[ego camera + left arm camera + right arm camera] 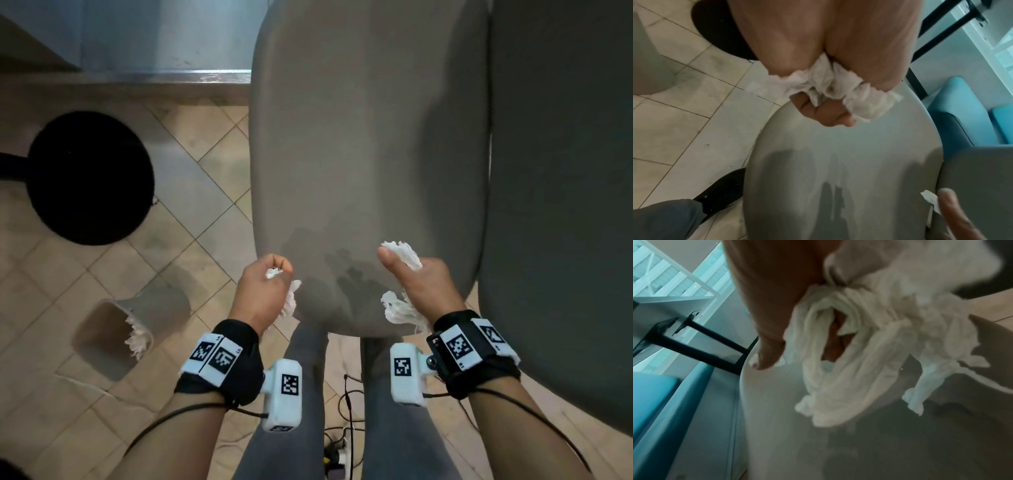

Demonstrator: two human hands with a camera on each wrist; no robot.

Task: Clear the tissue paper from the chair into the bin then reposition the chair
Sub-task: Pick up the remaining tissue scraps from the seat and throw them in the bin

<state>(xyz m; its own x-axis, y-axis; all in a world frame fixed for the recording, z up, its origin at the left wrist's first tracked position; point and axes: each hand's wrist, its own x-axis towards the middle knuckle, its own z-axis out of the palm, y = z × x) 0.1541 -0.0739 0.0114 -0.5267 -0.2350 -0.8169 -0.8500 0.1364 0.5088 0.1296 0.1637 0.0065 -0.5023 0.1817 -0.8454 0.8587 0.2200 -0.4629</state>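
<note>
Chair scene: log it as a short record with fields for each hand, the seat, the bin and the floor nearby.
left hand: left hand grips a wad of tissue
right hand: right hand grips a bigger bunch of tissue
seat: grey chair seat, no tissue seen lying on it
bin: grey bin on the floor to the person's left, tissue at its rim
floor nearby: black round stool, tiled floor

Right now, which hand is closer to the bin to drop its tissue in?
Left. The left hand grips tissue at the chair's left edge, and the bin lies on the floor to its lower left. The right hand, also gripping tissue, would have to cross over.
</note>
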